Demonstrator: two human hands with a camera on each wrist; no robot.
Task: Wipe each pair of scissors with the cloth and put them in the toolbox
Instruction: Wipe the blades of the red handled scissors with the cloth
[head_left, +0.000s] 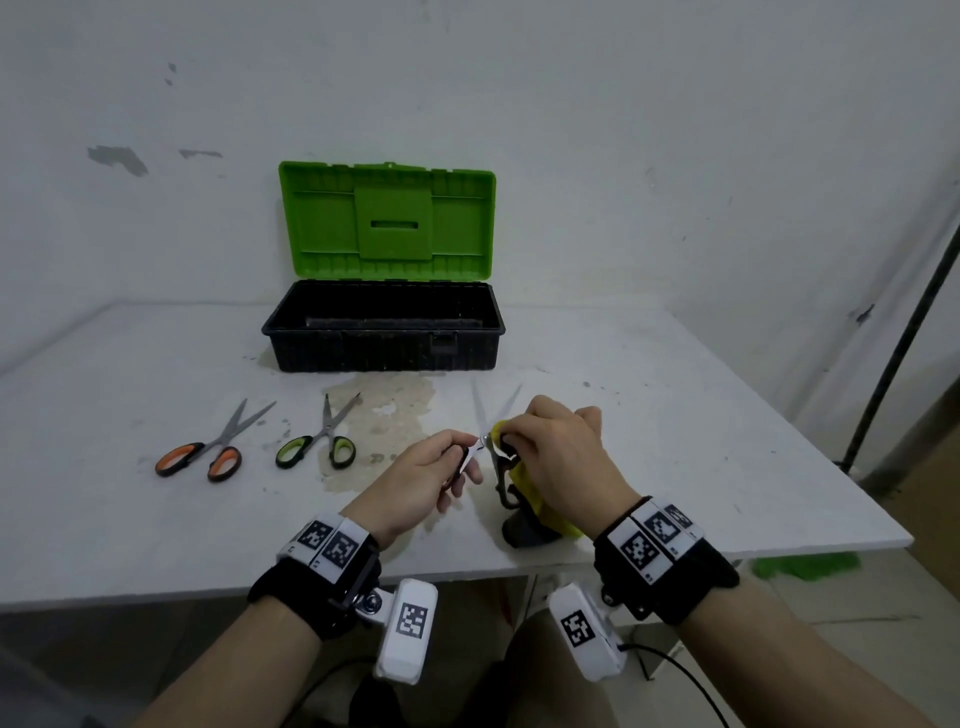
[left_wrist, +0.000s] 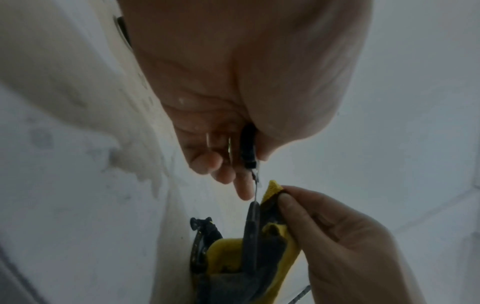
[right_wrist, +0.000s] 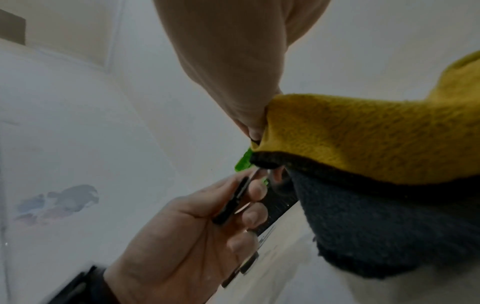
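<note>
Black-handled scissors are held spread above the table's front, blades pointing away. My left hand grips one black handle; the other handle hangs down in front of the cloth. My right hand pinches a yellow and grey cloth against the scissors near the pivot; the cloth hangs below that hand. Orange-handled scissors and green-handled scissors lie spread on the table at the left. The black toolbox stands behind them with its green lid upright; its floor is hidden.
The white table has a brownish stain in front of the toolbox. Its right edge and front edge are close to my hands. A dark pole leans at the far right, and something green lies on the floor.
</note>
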